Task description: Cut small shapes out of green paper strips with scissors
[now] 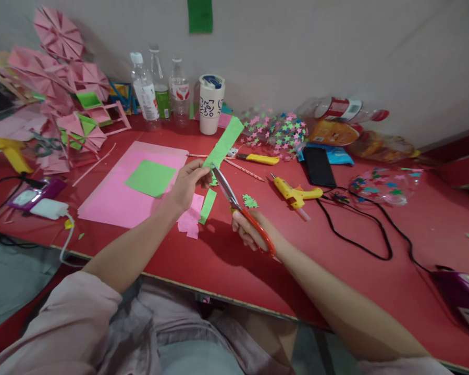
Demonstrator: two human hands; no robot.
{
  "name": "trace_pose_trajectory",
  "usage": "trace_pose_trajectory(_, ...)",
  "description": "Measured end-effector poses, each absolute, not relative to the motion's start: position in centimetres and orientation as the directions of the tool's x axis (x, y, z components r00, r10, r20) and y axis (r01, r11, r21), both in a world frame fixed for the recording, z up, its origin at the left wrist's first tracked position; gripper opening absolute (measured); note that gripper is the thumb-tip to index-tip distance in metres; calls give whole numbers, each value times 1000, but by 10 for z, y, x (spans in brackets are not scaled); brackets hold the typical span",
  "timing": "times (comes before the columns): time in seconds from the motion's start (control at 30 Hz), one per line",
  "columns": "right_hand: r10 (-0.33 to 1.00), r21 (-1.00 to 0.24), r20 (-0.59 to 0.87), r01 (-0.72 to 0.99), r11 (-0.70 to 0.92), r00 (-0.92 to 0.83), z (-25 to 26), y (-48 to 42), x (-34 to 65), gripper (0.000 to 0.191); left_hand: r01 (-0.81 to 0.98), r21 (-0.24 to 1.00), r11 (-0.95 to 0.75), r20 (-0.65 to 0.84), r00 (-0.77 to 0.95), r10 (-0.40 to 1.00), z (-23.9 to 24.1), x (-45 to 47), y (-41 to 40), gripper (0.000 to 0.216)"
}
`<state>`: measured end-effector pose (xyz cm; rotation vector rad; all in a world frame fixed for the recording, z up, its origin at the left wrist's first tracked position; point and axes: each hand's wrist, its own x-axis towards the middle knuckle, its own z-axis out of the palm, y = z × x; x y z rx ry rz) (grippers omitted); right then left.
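Pinched in my left hand (188, 183) is a strip of green paper (226, 139), slanting up to the right above the table. My right hand (247, 230) grips red-handled scissors (254, 224), whose blade tips meet the strip's lower end beside my left fingers. Whether the blades are cutting into it I cannot tell. Below the hands lie a smaller green paper piece (208, 206) and pink paper scraps (191, 214). Right of the scissors sits a small heap of green paper cutouts (250, 201). A green paper square (150, 178) rests on a pink sheet (105, 205) to the left.
Behind stand plastic bottles (145, 94) and a white cup (210, 117). A yellow cutter (260, 159), yellow glue gun (295, 192), black phone (319, 166) and bags of paper stars (287, 130) lie to the right. Pink paper models (58, 34) crowd the left; cables cross both sides.
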<state>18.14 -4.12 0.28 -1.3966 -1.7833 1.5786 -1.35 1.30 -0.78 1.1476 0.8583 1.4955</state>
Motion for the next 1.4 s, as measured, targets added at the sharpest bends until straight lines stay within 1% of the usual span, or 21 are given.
trace_pose_trajectory(0.2,861,-906,-310,399,-140,-404,4,-46,178,47,-308,928,-210,212,-27,977,-12,-7,11,17)
trace_pose_trajectory(0.4,865,-899,-324,410,-154,-384,1,-46,178,46,-346,920,-187,196,-9,981,-15,-5,11,19)
trace_pose_trajectory(0.8,879,-886,-336,431,-172,-339,2,-47,175,46,-351,920,-174,188,7,982,-13,-4,10,20)
trace_pose_trajectory(1.17,877,-899,-323,404,-167,-356,0,-47,176,47,-347,924,-160,178,18,984,-11,-4,9,20)
trace_pose_trajectory(1.4,883,-897,-327,405,-178,-337,-2,-48,175,49,-357,921,-156,178,31,983,-12,-4,9,18)
